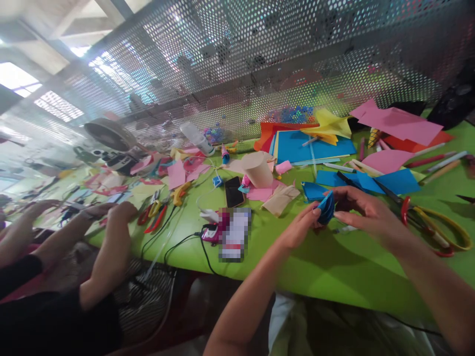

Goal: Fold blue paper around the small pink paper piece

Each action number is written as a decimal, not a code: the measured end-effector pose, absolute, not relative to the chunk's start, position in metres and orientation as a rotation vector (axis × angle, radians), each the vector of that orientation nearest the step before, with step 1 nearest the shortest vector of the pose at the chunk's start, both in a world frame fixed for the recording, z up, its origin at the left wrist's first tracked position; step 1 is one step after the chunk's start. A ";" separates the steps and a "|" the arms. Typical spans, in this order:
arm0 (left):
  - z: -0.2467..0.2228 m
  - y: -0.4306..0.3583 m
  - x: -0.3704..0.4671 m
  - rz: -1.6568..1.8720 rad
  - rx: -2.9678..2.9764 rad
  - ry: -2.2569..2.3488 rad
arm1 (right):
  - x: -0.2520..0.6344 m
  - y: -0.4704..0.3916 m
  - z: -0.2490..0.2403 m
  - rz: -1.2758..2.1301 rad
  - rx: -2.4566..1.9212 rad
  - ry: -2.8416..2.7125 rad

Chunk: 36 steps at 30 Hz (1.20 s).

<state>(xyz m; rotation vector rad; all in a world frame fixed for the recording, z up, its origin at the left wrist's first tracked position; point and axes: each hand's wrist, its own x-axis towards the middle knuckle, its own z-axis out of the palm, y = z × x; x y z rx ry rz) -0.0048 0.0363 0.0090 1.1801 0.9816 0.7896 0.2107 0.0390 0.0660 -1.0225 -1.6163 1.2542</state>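
My left hand pinches a small folded piece of blue paper between thumb and fingers, just above the green table. My right hand is curved at the paper's right side, thumb and fingers apart; whether a fingertip touches the paper is unclear. Behind the held piece lies another blue paper piece. Scissors with red and yellow handles lie to the right of my right hand, blades pointing toward blue paper strips.
A beige cup-like roll, a black phone and a blurred-out phone lie left of my hands. Colored sheets are stacked behind, against a perforated metal screen. Another person's arms rest at the left, near a yellow glue gun.
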 end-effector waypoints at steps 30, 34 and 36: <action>0.022 0.035 -0.001 0.776 1.747 1.089 | 0.212 0.045 0.066 0.994 -1.044 -1.707; 0.029 0.034 0.001 0.736 1.820 1.169 | 0.211 0.046 0.063 0.864 -1.095 -1.727; 0.030 0.033 0.001 0.732 1.837 1.188 | 0.211 0.045 0.064 0.814 -1.127 -1.739</action>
